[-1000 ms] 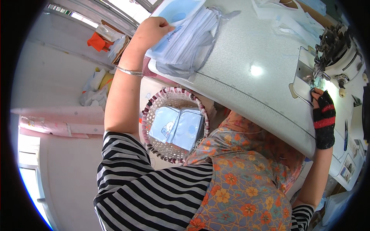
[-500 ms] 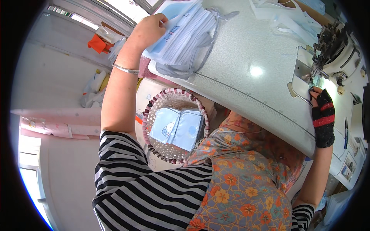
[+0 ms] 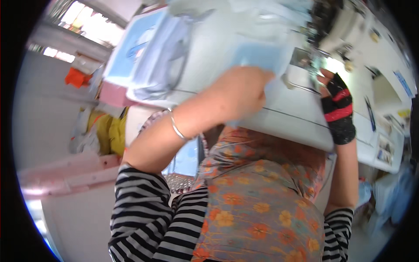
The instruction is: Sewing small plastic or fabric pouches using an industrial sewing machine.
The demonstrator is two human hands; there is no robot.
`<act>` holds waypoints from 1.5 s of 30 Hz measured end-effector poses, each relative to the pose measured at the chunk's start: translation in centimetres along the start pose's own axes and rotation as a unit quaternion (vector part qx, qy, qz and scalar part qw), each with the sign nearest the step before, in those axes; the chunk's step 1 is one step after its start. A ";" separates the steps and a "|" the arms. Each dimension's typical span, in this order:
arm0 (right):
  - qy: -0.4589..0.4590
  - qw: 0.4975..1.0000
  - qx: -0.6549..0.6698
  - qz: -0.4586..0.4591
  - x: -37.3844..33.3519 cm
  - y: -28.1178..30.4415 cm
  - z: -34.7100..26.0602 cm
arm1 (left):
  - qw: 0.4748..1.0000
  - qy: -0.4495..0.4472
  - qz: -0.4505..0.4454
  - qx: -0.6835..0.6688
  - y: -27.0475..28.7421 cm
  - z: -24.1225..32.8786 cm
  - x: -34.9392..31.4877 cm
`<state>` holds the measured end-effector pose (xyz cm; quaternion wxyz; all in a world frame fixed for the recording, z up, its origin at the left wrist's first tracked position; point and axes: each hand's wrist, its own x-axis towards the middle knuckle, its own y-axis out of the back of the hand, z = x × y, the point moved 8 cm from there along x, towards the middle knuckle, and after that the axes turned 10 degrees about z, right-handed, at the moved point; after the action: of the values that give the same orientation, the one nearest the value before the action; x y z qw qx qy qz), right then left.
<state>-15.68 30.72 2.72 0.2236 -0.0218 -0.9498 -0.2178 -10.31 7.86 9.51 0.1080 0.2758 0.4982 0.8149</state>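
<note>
My left hand, blurred by motion, is closed on a light blue fabric piece above the middle of the sewing table. A silver bangle circles that wrist. My right hand, in a black fingerless glove with red stripes, rests beside the lit needle area of the sewing machine. Its bare fingertips are apart by the metal plate, with nothing visible in them. A stack of blue and white fabric pieces lies at the table's left end.
Below my left forearm, a woven basket holds folded blue fabric pieces, partly hidden. Dark tweezers lie right of my gloved hand. White material lies at the table's far side. Yellow cloth hangs at the left.
My left hand has moved right from the stack, carrying a blue fabric piece over the table. The whole view has shifted; my right hand stays beside the sewing machine.
</note>
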 end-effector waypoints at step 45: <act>0.213 0.957 -0.192 -0.046 -6.5 -1.0 -5.7 | 0.992 -0.098 0.059 0.061 -8.5 -0.8 8.6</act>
<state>-7.60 27.74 4.05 0.4018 0.0265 -0.8203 -0.4061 -18.71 15.23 4.72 0.0910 0.3894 0.5172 0.7567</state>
